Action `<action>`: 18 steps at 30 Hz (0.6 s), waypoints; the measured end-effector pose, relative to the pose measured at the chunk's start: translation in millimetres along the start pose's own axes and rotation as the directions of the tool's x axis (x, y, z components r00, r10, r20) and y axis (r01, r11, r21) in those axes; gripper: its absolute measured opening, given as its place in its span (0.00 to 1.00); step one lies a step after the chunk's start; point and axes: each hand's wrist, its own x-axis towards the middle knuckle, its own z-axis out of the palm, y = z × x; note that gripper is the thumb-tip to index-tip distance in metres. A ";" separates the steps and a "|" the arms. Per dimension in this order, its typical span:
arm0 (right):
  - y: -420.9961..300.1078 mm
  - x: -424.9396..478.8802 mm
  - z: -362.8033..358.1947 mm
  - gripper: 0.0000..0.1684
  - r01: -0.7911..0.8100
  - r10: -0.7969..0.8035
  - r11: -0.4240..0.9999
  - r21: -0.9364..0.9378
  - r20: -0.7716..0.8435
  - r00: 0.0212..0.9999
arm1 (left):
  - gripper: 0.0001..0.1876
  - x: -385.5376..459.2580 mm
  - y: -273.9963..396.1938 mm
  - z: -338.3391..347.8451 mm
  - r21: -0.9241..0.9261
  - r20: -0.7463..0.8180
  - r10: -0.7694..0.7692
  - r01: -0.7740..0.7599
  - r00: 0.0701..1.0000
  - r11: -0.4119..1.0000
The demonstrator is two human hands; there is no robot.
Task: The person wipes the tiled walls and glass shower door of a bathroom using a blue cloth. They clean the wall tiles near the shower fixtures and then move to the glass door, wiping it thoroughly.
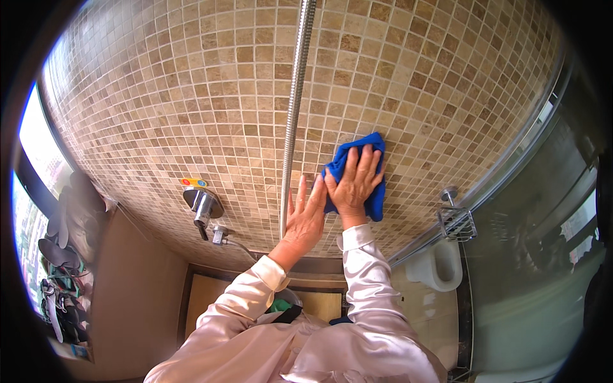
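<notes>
My right hand point(357, 184) lies spread on a folded blue cloth point(377, 203), pressing it flat against the beige and brown mosaic tile wall point(230, 86). To its left, my left hand point(305, 218) rests with extended fingers at the wall, its fingertips beside the cloth's left edge. A metal shower hose point(294, 95) runs down the wall and passes close by the left hand's thumb side. Whether that hand touches the hose cannot be told.
A chrome shower mixer point(203, 203) and a hose outlet point(220, 234) are on the wall at left. At right are a wire soap basket point(457, 222), a glass shower screen point(527, 230) and a toilet point(438, 268). Slippers point(58, 251) and other items stand by the left window.
</notes>
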 end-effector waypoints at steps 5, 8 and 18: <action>24.1 0.1 -5.4 0.47 -0.162 0.161 0.986 -0.021 -0.046 0.986 | 0.36 18.0 22.2 -0.2 -0.071 -0.056 0.048 -0.052 0.997 0.996; 26.3 -3.9 -6.7 0.49 -0.297 0.296 0.955 0.000 -0.074 0.952 | 0.45 24.0 24.4 -1.1 -0.040 -0.035 0.107 -0.108 0.994 0.993; -27.9 -40.7 8.0 0.49 -0.661 0.675 0.737 0.142 -0.099 0.731 | 0.45 2.8 -4.0 -4.9 -0.169 0.006 0.195 -0.191 0.981 0.967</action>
